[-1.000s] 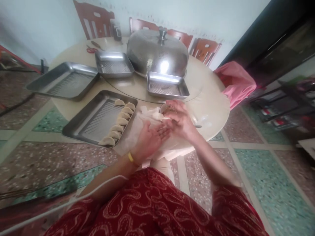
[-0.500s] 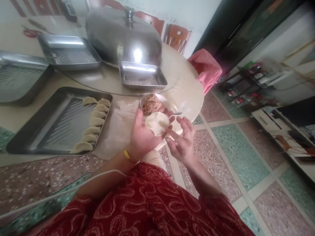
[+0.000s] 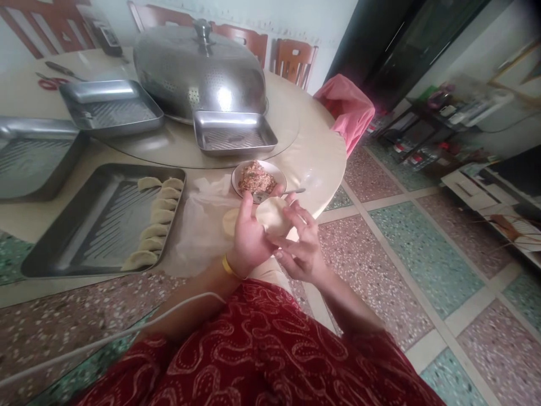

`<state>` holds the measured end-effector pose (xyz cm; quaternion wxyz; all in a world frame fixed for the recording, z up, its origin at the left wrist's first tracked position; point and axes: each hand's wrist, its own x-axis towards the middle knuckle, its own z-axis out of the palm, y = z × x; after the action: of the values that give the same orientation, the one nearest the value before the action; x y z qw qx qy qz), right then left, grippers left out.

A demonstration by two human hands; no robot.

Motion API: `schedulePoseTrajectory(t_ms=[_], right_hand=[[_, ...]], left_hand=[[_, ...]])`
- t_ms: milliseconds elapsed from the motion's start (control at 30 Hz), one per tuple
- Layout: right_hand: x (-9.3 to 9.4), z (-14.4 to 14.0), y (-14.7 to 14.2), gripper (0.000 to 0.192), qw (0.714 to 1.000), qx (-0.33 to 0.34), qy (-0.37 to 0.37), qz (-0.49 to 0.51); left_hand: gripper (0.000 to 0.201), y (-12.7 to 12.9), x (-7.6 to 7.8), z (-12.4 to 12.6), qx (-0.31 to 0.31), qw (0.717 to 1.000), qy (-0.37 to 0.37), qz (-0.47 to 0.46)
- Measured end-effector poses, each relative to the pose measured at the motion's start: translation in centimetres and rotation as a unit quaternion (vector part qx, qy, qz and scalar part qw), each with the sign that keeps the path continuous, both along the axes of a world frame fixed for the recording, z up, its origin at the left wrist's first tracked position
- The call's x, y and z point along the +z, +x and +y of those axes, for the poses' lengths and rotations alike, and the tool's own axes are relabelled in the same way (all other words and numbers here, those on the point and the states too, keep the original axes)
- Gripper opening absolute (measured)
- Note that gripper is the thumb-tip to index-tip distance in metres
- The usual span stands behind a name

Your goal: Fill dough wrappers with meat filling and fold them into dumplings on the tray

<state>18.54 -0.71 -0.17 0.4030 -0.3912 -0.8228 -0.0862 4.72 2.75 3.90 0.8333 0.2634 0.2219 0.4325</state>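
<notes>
A round, pale dumpling wrapper (image 3: 273,217) lies across the palm and fingers of my left hand (image 3: 248,239), which supports it from below with the thumb raised. My right hand (image 3: 302,245) has its fingers on the wrapper's right and lower edge, partly curled; the exact grip is partly hidden. Just beyond my hands stands a bowl of minced filling (image 3: 257,179), a spoon (image 3: 293,192) resting in it with its handle to the right. Another wrapper (image 3: 230,221) lies left of my left hand.
To the left, a large metal tray (image 3: 88,225) holds a column of folded dumplings (image 3: 162,216) along its right side. Crumpled plastic sheeting (image 3: 196,225) lies beside it. Smaller trays (image 3: 234,148) and a big metal dome lid (image 3: 198,73) stand farther back. A pink cloth (image 3: 349,107) hangs at the right.
My right hand has come in closer, its fingers now over the wrapper's right edge. The view has shifted slightly, and the other wrapper on the table now shows.
</notes>
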Motion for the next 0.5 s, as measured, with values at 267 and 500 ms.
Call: schedulePoseTrajectory(t_ms=[267, 500], right_hand=[[0.1, 0.7, -0.6, 0.023, 0.998, -0.060, 0.021, 0.018], [0.7, 1.0, -1.9, 0.019, 0.990, -0.137, 0.024, -0.017]], left_hand=[[0.069, 0.4, -0.8, 0.0, 0.021, 1.000, 0.005, -0.008], [0.052, 1.1, -2.1, 0.4, 0.102, 0.992, 0.044, 0.063]])
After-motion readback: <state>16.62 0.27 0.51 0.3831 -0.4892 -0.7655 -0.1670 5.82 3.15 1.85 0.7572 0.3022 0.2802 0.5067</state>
